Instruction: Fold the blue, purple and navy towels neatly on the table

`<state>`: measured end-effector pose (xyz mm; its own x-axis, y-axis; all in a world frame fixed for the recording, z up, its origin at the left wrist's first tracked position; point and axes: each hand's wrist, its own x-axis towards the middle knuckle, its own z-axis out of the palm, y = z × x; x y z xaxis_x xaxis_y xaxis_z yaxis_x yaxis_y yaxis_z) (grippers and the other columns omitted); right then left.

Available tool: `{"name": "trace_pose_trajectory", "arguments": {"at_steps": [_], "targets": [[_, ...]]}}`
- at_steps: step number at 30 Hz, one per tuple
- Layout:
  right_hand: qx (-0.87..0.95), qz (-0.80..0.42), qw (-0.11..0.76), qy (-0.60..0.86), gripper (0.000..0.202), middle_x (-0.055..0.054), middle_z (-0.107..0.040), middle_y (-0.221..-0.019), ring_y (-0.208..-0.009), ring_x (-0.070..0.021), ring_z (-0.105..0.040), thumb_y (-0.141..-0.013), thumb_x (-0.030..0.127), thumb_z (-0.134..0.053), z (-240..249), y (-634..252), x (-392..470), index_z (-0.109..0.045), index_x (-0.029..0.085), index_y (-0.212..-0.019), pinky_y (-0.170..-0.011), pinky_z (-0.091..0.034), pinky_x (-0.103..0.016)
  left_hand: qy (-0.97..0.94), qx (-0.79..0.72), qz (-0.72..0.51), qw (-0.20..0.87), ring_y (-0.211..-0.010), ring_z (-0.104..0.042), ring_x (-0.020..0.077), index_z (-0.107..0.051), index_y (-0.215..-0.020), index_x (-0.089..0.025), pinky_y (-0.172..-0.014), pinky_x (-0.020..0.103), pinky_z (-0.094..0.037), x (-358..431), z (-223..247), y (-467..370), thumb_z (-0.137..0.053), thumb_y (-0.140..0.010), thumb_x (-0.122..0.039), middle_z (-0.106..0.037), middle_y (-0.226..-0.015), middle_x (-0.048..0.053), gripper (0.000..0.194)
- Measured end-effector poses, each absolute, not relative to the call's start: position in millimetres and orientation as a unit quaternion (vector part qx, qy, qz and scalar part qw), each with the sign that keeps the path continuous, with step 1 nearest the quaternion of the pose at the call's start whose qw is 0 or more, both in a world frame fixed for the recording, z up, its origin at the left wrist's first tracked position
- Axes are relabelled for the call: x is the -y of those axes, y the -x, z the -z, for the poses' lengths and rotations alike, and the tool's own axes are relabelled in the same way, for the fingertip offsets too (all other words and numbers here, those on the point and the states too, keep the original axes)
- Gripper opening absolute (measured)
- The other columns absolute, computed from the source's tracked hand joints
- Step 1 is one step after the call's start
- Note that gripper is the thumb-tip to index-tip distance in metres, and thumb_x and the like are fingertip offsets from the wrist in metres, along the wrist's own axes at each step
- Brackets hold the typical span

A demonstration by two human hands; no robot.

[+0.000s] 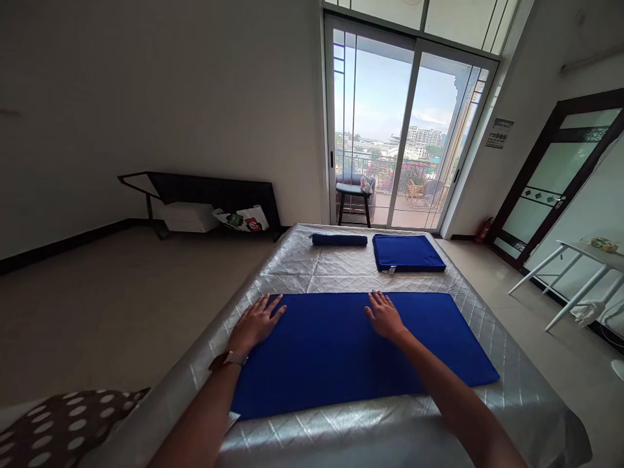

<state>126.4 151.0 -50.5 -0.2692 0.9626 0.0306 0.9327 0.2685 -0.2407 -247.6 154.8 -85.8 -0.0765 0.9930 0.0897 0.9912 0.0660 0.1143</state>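
A blue cloth (336,351), folded into a long flat rectangle, lies across the silver quilted cover (331,273) in front of me. On its far left corner rests my left hand (254,318), fingers spread. My right hand (385,314) lies flat on the cloth near its far edge, right of the middle, with the fingers stretched out. Neither hand grips anything. Beyond the cloth are a rolled blue cloth (340,240) and, to its right, a squarish folded blue stack (408,253) with a small white tag. A white label pokes out at the near left corner of the long cloth.
A black bench (214,195) with a white box (188,217) and a printed bag (244,219) stands along the left wall. Sliding glass doors (414,136) are ahead, with a stool (353,190) by them. A white table (589,253) stands at right; polka-dot fabric (68,429) lies near left.
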Motion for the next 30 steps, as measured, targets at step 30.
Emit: {"name": "trace_pose_trajectory", "arguments": {"at_steps": [30], "targets": [[0.595, 0.015, 0.029, 0.803, 0.061, -0.017, -0.032, -0.161, -0.152, -0.0269, -0.022, -0.099, 0.024, -0.021, 37, -292, -155, -0.033, 0.003, -0.155, -0.124, -0.014, -0.045, -0.682, -0.726, -0.088, 0.008, -0.148, -0.033, 0.0280, -0.040, -0.153, -0.022, -0.120, 0.047, -0.027, -154, 85, 246, -0.029, -0.098, -0.053, -0.037, -0.160, 0.012, 0.064]]}}
